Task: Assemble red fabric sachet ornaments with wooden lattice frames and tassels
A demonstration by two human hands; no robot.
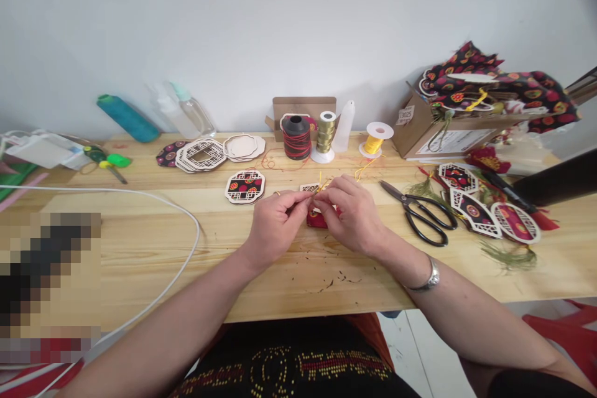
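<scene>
My left hand (275,222) and my right hand (353,214) meet over the middle of the table, thumbs and forefingers pinched together on a thin yellow cord (320,181). My fingers hide most of the cord where they grip it. Just beneath them is a small ornament with wooden lattice (308,187) and dark red patterned fabric (316,220), largely covered by the hands. To the left lies a fabric-backed lattice ornament (245,187). Black-handled scissors (426,214) rest open-bladed or nearly closed, I cannot tell which, right of my right hand.
Along the wall stand a red-and-black thread spool (297,138), a gold thread spool (325,137), a white bottle (344,126) and a yellow cord spool (374,140). A cardboard box (410,127) holds fabric. Finished-looking ornaments (476,212) lie right; a white cable (191,211) curves left.
</scene>
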